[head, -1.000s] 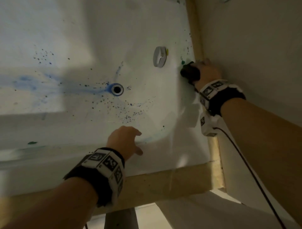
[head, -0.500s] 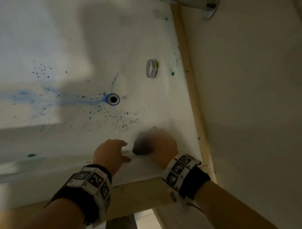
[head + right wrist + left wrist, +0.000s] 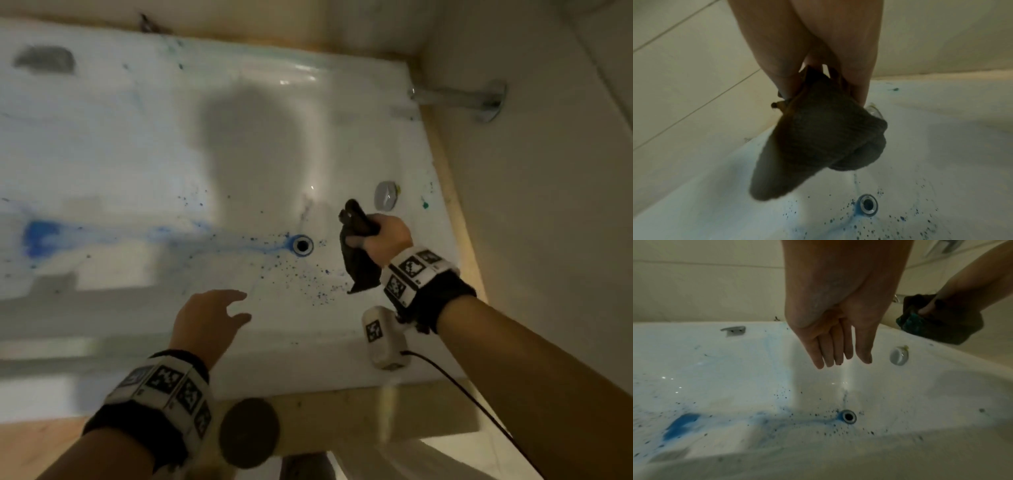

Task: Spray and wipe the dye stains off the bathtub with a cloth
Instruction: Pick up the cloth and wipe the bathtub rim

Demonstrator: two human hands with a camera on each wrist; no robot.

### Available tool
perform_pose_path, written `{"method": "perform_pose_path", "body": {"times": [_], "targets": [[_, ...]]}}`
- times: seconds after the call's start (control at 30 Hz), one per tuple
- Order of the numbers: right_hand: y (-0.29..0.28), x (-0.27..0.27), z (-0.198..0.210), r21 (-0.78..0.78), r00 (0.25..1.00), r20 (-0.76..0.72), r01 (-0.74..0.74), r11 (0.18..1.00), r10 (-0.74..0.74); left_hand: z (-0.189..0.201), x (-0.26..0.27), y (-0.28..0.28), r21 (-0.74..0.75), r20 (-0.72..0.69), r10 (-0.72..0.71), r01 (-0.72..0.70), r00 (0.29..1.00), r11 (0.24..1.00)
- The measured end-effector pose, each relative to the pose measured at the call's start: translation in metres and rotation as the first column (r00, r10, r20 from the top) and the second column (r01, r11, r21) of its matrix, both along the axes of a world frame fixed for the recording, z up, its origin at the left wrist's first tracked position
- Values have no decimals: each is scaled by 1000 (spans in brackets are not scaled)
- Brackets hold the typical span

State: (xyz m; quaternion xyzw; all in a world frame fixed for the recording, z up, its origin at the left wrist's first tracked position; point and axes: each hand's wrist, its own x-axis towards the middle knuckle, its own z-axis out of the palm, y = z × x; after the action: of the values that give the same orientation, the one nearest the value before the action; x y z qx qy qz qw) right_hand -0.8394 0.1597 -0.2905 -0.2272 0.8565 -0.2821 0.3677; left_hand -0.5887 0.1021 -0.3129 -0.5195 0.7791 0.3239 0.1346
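A: Entry. Dye stains (image 3: 164, 233): a blue streak runs along the bathtub (image 3: 102, 137) floor from a dense patch toward the far-left end up to the drain (image 3: 302, 245). Dark speckles scatter around the drain, most on the near side. One green spot (image 3: 425, 205) sits at the faucet-end rim, just beside the overflow cap (image 3: 386, 195).

B: Cloth?

A: Dark cloth (image 3: 359, 260), bunched, with one corner hanging free. The right hand (image 3: 387, 236) has its fingers curled tight round the bunch. It is held in the air above the floor near the drain, clear of the surface.

B: Why lifted?

A: My reading: it is between patches, carried across to the speckled area. The bunching gives a firm pad to press with.

B: Left hand?

A: Left hand (image 3: 209, 318) is empty, fingers nearly straight and slightly spread, hovering over the near wall of the tub. Probably poised to brace on the near rim. I cannot tell whether it touches.

B: Sprayer?

A: Not visible in any view. Faucet spout (image 3: 455, 96) projects from the wall at the right end. A dark round object (image 3: 249, 432) is below the near rim; too blurred to identify.

B: Progress?

A: Most of the blue remains; early, I judge.
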Motion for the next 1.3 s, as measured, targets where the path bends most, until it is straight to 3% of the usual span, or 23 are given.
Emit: {"method": "perform_pose_path", "body": {"times": [0.13,0.3,0.37,0.43,0.53,0.73,0.93,1.17,1.3], "targets": [[-30,70,47,30,980,-71,-182,983,183,55,41,-31,5,-165,92,-92,982,996],[-79,190,120,-32,938,-136,-325,945,318,134,122,-62,94,-329,262,-244,907,965],[-101,243,152,-101,933,-110,-352,930,342,159,166,-77,229,-418,417,-350,807,908],[-127,290,182,-147,909,-102,-416,897,405,183,206,-94,390,-493,594,-449,635,804],[-163,351,217,-275,871,-33,-479,833,490,217,251,-121,562,-490,756,-505,434,655],[-235,421,247,-302,791,-102,-602,739,603,256,305,-186,610,-553,794,-527,251,591],[-315,452,251,-317,692,-171,-713,625,702,273,344,-254,604,-567,812,-600,139,525],[-418,502,260,-359,720,-117,-673,647,684,279,406,-334,598,-587,801,-605,117,526],[-460,547,253,-385,754,-79,-626,678,652,270,444,-378,673,-529,845,-568,78,474]]}}
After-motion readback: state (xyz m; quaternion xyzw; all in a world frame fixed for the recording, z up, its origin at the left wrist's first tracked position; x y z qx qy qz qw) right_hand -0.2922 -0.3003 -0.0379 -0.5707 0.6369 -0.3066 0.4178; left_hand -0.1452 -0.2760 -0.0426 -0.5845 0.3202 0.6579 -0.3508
